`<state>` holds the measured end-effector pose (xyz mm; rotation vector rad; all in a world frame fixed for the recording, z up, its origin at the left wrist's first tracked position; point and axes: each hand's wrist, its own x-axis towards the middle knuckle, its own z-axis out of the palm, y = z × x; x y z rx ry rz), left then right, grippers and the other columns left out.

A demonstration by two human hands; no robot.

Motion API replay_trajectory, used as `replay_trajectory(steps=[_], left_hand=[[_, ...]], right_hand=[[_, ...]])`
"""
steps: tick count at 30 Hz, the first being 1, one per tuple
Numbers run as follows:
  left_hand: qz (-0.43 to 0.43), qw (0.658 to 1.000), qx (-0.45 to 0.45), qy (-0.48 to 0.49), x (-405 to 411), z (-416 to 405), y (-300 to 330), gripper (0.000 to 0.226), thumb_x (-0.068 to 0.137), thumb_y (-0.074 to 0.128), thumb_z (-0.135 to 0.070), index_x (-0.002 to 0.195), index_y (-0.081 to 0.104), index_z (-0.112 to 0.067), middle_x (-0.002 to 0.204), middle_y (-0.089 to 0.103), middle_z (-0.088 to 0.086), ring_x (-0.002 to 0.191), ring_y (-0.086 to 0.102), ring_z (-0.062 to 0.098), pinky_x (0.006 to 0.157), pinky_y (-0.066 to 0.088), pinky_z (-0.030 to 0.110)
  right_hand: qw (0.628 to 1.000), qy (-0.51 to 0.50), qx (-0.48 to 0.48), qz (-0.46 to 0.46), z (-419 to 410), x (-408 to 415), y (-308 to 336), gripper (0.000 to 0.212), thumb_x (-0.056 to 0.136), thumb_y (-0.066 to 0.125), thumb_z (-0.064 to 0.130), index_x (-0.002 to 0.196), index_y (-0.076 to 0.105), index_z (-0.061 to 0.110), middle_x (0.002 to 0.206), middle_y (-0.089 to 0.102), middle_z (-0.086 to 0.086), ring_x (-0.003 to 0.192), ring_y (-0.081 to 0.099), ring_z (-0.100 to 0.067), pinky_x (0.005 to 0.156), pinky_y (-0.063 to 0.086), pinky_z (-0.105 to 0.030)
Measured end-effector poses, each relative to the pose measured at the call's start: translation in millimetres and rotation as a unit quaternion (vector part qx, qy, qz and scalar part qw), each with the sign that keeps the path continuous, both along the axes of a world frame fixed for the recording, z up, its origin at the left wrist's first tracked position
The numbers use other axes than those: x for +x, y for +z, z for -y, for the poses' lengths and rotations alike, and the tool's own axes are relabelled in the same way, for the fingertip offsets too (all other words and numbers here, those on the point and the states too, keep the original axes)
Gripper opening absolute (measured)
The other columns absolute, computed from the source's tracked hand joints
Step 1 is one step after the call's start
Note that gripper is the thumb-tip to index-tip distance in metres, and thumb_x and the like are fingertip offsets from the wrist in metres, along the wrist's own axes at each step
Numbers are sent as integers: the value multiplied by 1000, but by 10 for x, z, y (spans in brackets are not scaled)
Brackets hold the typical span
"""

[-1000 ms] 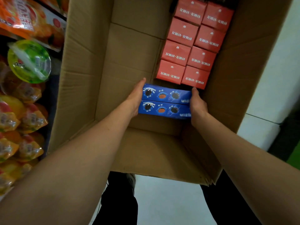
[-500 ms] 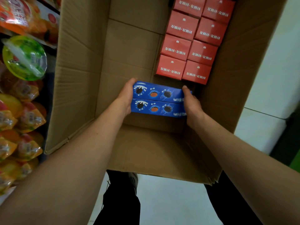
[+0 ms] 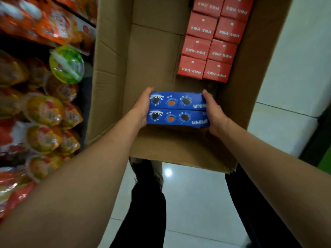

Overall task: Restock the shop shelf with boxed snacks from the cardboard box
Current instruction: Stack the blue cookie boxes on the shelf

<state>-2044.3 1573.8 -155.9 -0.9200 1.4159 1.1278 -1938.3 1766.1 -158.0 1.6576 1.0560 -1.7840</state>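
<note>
Nearest the camera, both forearms reach forward and down over the near rim of the cardboard box (image 3: 114, 72). Between them the person's dark trousers (image 3: 148, 208) and the pale tiled floor (image 3: 193, 203) show below.

The left hand (image 3: 141, 108) and the right hand (image 3: 214, 111) grasp the two blue snack boxes (image 3: 178, 109) from opposite short ends, palms pressed inward and fingers wrapped over the far edges. The boxes lie side by side, long edges touching, so squeezing from both ends probably keeps the pair together as one block and lets both travel in a single trip. They sit between the hands, above the carton's near end; whether they rest on its bottom or are lifted clear I cannot tell.

Just beyond the right hand, the red boxes (image 3: 213, 42) stand packed in two tight rows against the carton's right wall, likely stock left for later trips.

Left of the left hand, outside the carton wall, the shop shelf (image 3: 84, 29) holds fruit jelly cups (image 3: 46, 111) and orange pouches (image 3: 59, 22); a green-lidded cup (image 3: 67, 64) sits among them.
</note>
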Motion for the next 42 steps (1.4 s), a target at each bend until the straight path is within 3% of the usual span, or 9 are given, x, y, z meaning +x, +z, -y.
replay_trajectory(steps=[7,12,17,21,25,28,31,37,42], left_hand=[[-70,997,3,40,-87,99,1809,59,97,44,-52,137,50,-9,123,66,21,107,66,39,70,59,43],[-124,990,60,30,-170,-149,3417,60,99,43,-49,140,47,-6,128,62,25,111,63,43,73,58,45],[-186,969,162,-29,-83,-534,5043,59,100,41,-50,140,45,-7,130,59,27,115,60,47,96,46,67],[-272,935,218,-66,153,-920,6358,44,99,48,-44,128,50,-10,124,64,25,104,65,43,82,56,59],[-296,897,306,-119,453,-1383,7468,43,95,49,-47,120,62,-14,105,71,20,73,71,30,59,59,40],[-324,860,358,-165,788,-1763,8194,42,91,49,-50,112,66,-17,96,74,13,69,73,26,52,56,34],[-329,808,430,-232,1222,-2138,8793,47,81,49,-56,97,78,-23,94,77,12,73,75,29,54,57,35],[-324,755,502,-272,2100,-2915,9372,48,77,50,-56,98,79,-23,94,76,14,77,75,33,57,58,40],[-326,759,494,-271,2817,-3589,9362,69,75,55,-61,128,59,-17,115,69,19,95,71,40,81,55,65]], right_hand=[[995,4,44,-87,132,-65,1661,48,81,57,65,114,61,30,102,76,1,89,75,-19,83,59,-42],[983,-10,112,-148,-37,-99,3417,67,68,55,74,118,61,30,103,76,4,92,74,-19,89,57,-46],[954,-56,218,-200,-270,230,5123,43,87,53,61,112,63,28,104,75,4,89,73,-13,81,58,-39],[905,-128,323,-244,-364,663,6461,37,90,53,56,111,65,29,101,75,9,92,72,-9,77,56,-34],[846,-191,408,-285,-555,1173,7571,65,72,53,74,128,58,40,117,70,11,108,67,-13,98,51,-43],[802,-246,456,-297,-788,1613,8236,74,67,55,81,132,52,47,117,69,18,107,66,-8,95,52,-39],[761,-284,505,-291,-1014,2091,8781,66,62,55,87,124,50,64,111,67,29,99,66,3,90,52,-37],[717,-318,556,-275,-1603,3068,9425,80,63,54,85,134,49,49,133,61,12,119,59,-16,105,45,-46],[685,-362,572,-269,-2112,3809,9589,29,72,51,69,95,65,57,93,74,18,87,73,-10,72,54,-32]])
